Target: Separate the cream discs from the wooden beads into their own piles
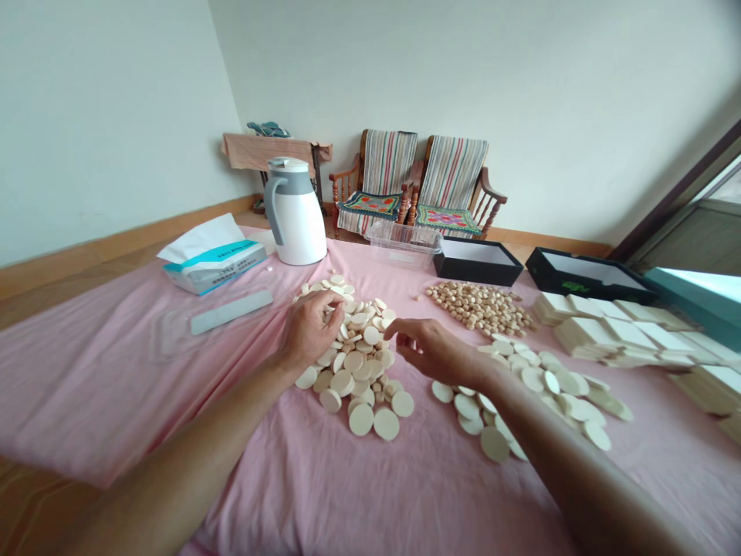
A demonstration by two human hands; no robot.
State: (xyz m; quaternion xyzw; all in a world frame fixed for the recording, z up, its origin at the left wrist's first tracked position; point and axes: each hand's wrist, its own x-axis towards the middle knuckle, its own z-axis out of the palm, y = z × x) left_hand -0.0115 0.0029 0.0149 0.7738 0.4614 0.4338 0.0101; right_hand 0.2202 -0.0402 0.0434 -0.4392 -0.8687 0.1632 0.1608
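At far left, over a pink cloth [86, 386] spread across the work surface, a tissue pack [217, 266] with white tissue on top; just nearer, a clear plastic tray [167, 336] with a pale flat strip [231, 311] lying across it. Right of these, upright, a white-and-gray jug [298, 220], handle turned left; behind, against the wall, a small table [255, 152] draped in a brownish cloth. Next, the left hand [309, 328] over the left edge of the middle heap of pale round discs [354, 363], fingers curled, thumb close to the forefinger; impossible to tell from here about any disc in the grasp. Among the discs toward the near right, a few small wooden pieces [379, 386]. Behind, two wooden chairs [389, 158] with striped covers, and, nearer, a clear plastic container [399, 251]. At the heap's right edge, the right hand [428, 344], fingers bent and fairly narrow, tips near the discs; contact or grip impossible to make out. Farther right, a black open box [478, 270], a scatter of wooden beads [480, 307] before it, then a second heap of discs [549, 381], partly under the right forearm. Beyond, another black box [590, 287], stacks of pale square tiles [614, 332], and a teal box [695, 297] at the edge.
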